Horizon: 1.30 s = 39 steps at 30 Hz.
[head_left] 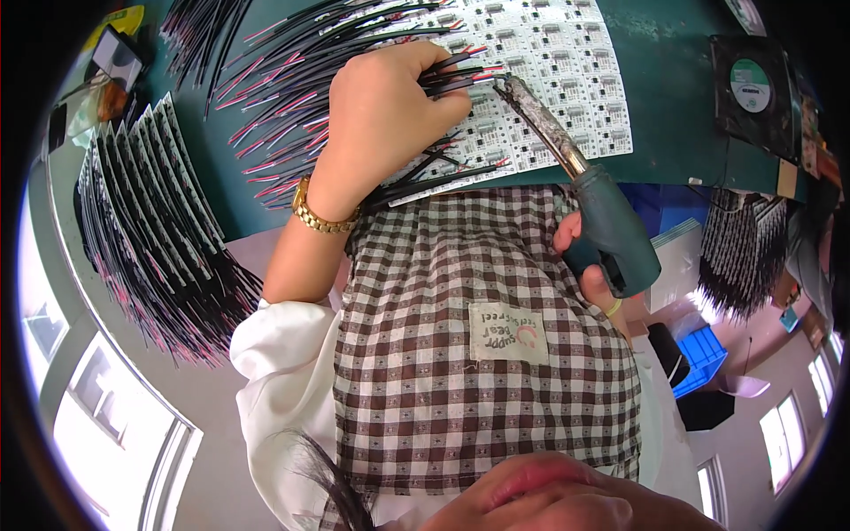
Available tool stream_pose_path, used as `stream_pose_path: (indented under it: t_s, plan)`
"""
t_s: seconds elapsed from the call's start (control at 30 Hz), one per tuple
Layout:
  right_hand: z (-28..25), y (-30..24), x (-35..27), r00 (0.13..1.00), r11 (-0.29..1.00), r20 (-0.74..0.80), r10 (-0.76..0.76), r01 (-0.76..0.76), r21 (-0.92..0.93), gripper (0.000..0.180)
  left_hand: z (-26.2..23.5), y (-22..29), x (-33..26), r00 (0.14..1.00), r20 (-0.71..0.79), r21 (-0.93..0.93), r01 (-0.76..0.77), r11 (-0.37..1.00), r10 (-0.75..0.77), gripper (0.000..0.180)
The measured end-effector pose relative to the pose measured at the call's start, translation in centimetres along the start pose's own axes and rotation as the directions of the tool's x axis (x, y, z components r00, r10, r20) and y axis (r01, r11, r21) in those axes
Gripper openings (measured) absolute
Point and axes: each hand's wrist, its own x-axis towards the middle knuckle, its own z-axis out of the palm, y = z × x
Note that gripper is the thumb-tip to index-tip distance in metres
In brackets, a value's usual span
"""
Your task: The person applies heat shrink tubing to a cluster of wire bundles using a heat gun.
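Note:
My left hand [385, 115], with a gold watch at the wrist, lies over a white sheet of small circuit boards [567, 53]. Its thumb and forefinger pinch a thin black cable [460, 81] whose red and white wire ends point right onto the boards. My right hand [595, 279] is wrapped around the dark green handle of a soldering iron [624, 230], which hides most of its fingers. The iron's dark, crusted tip is at the cable's wire ends; whether it touches them I cannot tell. Several more black cables [283, 133] lie under and left of my left hand.
Populated boards with hanging black cables [150, 203] stand in rows at the left. Another cable bundle [202, 35] lies at the far left of the green table [660, 133]. A black spool [751, 88] sits far right; more wired boards [744, 252] and a blue crate [699, 358] are lower right.

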Motion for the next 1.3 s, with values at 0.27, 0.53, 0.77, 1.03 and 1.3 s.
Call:
stream_pose_path:
  t_s: [0.27,0.53,0.77,1.03,1.3]
  plan:
    - [-1.6,2.5,-0.6,0.978,0.978,0.037,-0.204,0.206,-0.041,0.060,-0.1,0.1,0.1,0.999,-0.015,0.043,-0.039,0.998,0.040,0.024]
    - [-1.0,1.4,-0.6,0.992,0.991,-0.004,-0.122,0.122,-0.048,0.058,0.0,-0.3,-0.2,0.999,-0.028,0.016,-0.035,0.999,0.036,0.025]
    - [-0.4,0.2,0.2,0.997,0.997,0.021,-0.070,0.070,0.014,0.077,0.2,-0.4,0.1,0.997,-0.041,-0.009,-0.068,0.998,0.067,0.021]
    - [-1.1,-0.9,0.3,0.992,0.985,0.035,-0.121,0.125,-0.119,0.047,-0.2,-0.3,1.0,0.998,0.059,-0.107,0.034,0.994,-0.028,0.021]
    - [-0.4,0.8,0.2,0.996,0.996,0.031,-0.088,0.089,-0.033,0.052,-0.9,-0.7,0.3,0.995,0.100,-0.052,0.000,0.999,0.006,0.025]
